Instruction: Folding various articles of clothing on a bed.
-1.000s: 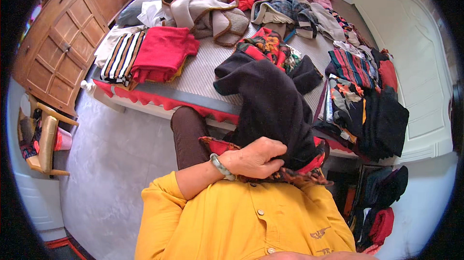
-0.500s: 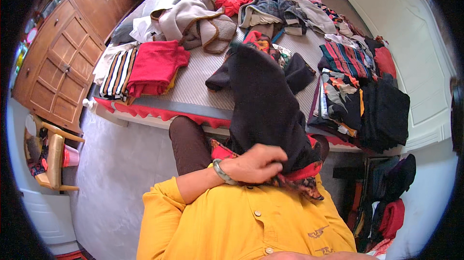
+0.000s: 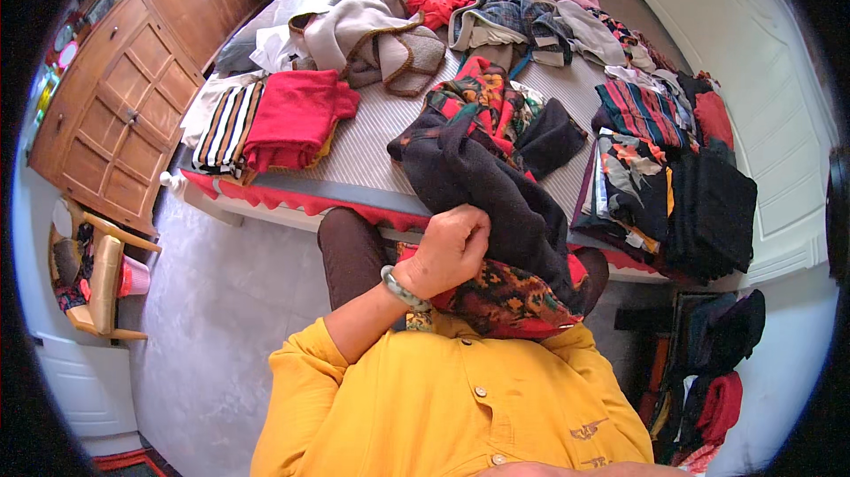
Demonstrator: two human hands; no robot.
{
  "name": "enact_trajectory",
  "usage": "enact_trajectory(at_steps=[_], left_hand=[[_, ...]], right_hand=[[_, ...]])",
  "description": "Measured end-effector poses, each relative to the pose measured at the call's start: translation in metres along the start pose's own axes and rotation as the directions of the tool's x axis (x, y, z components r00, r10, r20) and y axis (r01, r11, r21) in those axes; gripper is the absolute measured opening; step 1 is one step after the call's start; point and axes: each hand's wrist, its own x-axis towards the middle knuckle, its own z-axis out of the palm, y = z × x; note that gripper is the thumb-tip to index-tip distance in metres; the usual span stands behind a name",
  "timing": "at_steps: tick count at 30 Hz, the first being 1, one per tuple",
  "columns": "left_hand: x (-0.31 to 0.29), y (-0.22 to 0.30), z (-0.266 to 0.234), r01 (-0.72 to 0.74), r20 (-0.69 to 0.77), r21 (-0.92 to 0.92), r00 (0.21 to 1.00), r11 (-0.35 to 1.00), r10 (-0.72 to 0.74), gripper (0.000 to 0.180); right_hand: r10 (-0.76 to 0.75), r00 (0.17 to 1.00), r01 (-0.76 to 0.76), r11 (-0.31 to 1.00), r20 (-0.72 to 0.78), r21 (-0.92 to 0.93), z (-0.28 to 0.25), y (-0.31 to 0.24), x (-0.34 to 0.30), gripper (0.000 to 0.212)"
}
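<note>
A garment with a red, brown and green pattern on one face and plain black on the other (image 3: pixel 496 180) lies across my lap and the bed's edge. Its black sleeve (image 3: pixel 551 139) rests on the bed, and its patterned part is bunched close to my belly. My left hand (image 3: pixel 447 247), with a jade-coloured bangle on the wrist, is closed at the garment's near left part, fingers curled into the cloth. I cannot see my right hand; the right side of my body runs up to the cloth, which hides what is there.
Folded striped clothes (image 3: pixel 228 127) and red clothes (image 3: pixel 297 118) lie at the bed's left. Stacks of folded dark clothes (image 3: pixel 713 211) stand on the right, near the white headboard (image 3: pixel 735 78). Loose clothes (image 3: pixel 367 34) fill the far side. A wooden chair (image 3: pixel 108 273) stands left.
The raised black cloth has dropped and lies lower, showing more of the pattern. My left hand has moved up and away from my belly and curled onto the cloth.
</note>
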Motion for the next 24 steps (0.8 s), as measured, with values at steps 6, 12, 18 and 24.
enact_trajectory(at_steps=[6, 12, 18, 24], left_hand=[[-0.004, 0.022, -0.001, 0.150, -0.032, -0.078, 0.988, 0.986, -0.153, 0.012], [-0.007, 0.002, -0.002, 0.027, 0.021, -0.036, 0.999, 0.999, -0.026, 0.020], [-0.013, 0.011, 0.000, 0.128, 0.289, -0.212, 0.955, 0.969, -0.063, 0.024], [-0.020, 0.012, 0.008, 0.335, 0.573, -0.334, 0.814, 0.881, -0.092, 0.027]], right_hand=[[0.017, 0.999, -0.013, 0.996, -0.042, 0.092, -0.001, 0.004, 0.003, 0.049], [0.022, 0.998, -0.011, 0.984, -0.062, 0.176, 0.000, 0.000, 0.012, 0.049], [0.048, 0.994, -0.021, 0.962, -0.094, 0.272, -0.001, 0.004, 0.013, 0.049], [0.087, 0.991, -0.043, 0.928, -0.104, 0.371, -0.004, 0.013, 0.020, 0.050]])
